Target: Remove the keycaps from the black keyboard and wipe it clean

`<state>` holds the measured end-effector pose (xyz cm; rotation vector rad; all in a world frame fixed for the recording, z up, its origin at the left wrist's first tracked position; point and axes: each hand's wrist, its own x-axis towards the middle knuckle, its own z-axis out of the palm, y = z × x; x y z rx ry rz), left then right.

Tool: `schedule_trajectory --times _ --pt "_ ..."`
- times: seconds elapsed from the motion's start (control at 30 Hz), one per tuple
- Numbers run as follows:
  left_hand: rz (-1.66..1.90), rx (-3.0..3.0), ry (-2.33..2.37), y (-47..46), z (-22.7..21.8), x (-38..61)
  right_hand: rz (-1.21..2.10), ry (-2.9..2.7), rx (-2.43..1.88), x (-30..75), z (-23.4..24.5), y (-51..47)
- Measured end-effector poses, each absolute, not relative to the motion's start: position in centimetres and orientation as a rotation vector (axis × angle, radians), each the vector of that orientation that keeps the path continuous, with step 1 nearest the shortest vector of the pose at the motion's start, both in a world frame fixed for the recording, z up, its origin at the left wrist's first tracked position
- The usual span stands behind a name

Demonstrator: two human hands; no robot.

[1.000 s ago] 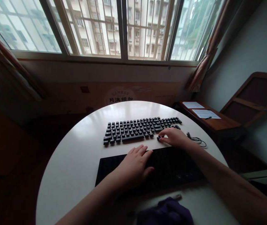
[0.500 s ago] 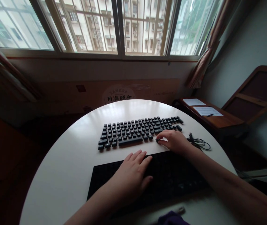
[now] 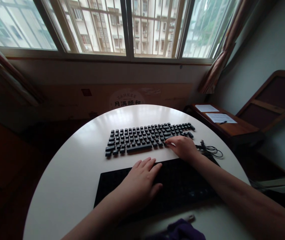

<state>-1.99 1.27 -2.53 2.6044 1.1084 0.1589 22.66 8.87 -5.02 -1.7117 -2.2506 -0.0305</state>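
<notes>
White and round, the table (image 3: 64,173) takes up most of the space before the window, and on it, near the person, lies a black keyboard base (image 3: 182,180), too dark for me to tell whether any caps remain on it. Beyond it, on the tabletop and apart from it, black keycaps (image 3: 137,138) stand in neat rows, a long space bar (image 3: 139,148) among those nearest. Judging by those rows, the layout looks largely set out; what is left is uncertain, because the right hand (image 3: 184,146) hides the lower right part. That hand's thumb and fingertips bend close together at the edge of the rows, but I can't tell whether they pinch a cap. The left hand (image 3: 142,178) lies on the base, fingers spread, gripping nothing I can see. Both forearms cover stretches of the base. Purple cloth (image 3: 185,230) sits close to the person, below the base, while a coiled black cable (image 3: 215,151) lies near the right wrist, crowding that side. Smallest is a greyish piece (image 3: 190,218) beside the cloth, too blurred to name.
</notes>
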Motion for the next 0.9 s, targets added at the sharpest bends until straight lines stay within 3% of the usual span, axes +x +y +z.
schedule_trajectory --times 0.43,0.7,0.8,0.9 --pt "0.221 2.635 1.077 1.2 -2.8 -2.3 -0.133 -2.209 -1.584 22.8 -4.6 8.2" --pt "0.098 2.622 1.112 1.1 -2.3 -1.8 -0.300 -1.902 -0.964 24.1 0.3 5.6" --pt "0.118 2.651 1.114 1.0 -2.2 -1.8 -0.186 -1.743 -0.995 24.8 3.0 2.0" --pt "0.137 2.691 1.104 0.8 -2.1 -1.7 0.130 -1.572 -0.988 25.3 3.4 -2.5"
